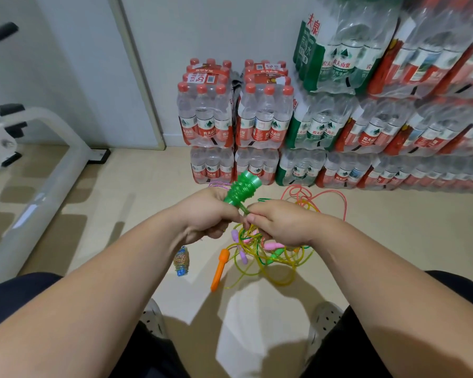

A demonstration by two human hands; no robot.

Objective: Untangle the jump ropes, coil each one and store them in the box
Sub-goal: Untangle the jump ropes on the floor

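A tangle of jump ropes (271, 257) lies on the floor in front of me, with yellow, green and pink cords mixed together. My left hand (205, 214) grips a ribbed green handle (242, 190) that points up and away. Right beside it my right hand (279, 223) pinches the green cord where it leaves that handle. An orange handle (219, 270) rests on the floor at the left of the tangle. Pink handles (272, 245) and a second green one (275, 255) lie within the cords. A pink cord (311, 197) loops on the floor farther back. No box is in view.
Shrink-wrapped packs of water bottles (339, 126) are stacked against the wall behind the ropes. A white exercise machine frame (52, 170) stands at the left. A small blue patterned object (181, 260) lies on the floor by the orange handle. My knees and shoes (153, 317) are below.
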